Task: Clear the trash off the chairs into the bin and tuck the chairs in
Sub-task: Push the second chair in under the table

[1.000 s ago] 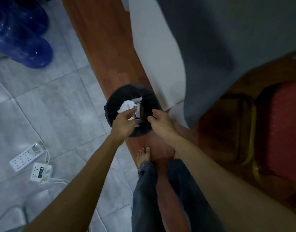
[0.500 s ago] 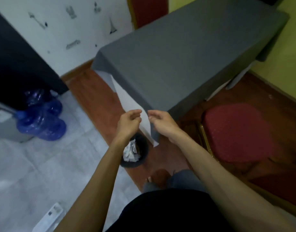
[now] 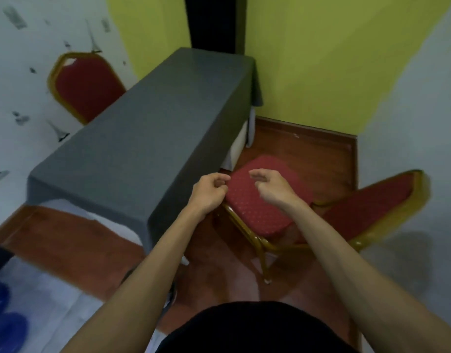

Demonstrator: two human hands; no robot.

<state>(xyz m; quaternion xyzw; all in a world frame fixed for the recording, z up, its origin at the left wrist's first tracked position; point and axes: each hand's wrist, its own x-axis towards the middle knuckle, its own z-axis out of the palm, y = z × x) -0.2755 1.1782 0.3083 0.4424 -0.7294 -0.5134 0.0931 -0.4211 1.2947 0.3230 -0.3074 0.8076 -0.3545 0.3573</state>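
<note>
A red padded chair (image 3: 260,210) with a gold frame stands pulled out from the grey-clothed table (image 3: 153,138), its backrest (image 3: 372,207) toward the right wall. Its seat is bare. My left hand (image 3: 210,193) hovers over the seat's near-left corner, fingers loosely curled, holding nothing. My right hand (image 3: 272,187) hangs above the seat's middle, fingers half bent and apart, empty. A second red chair (image 3: 85,85) stands on the table's far side against the white wall. The bin is mostly hidden behind my left forearm; only a dark sliver (image 3: 171,299) shows.
Yellow walls close the corner behind the table, and a white wall (image 3: 410,123) runs close on the right. Blue water bottles (image 3: 5,324) sit on the grey tiles at the lower left. Wooden floor surrounds the near chair.
My view has swung up and right from the bin to the near chair. Both hands lifted away from the bin, empty, and now hover over the chair seat.
</note>
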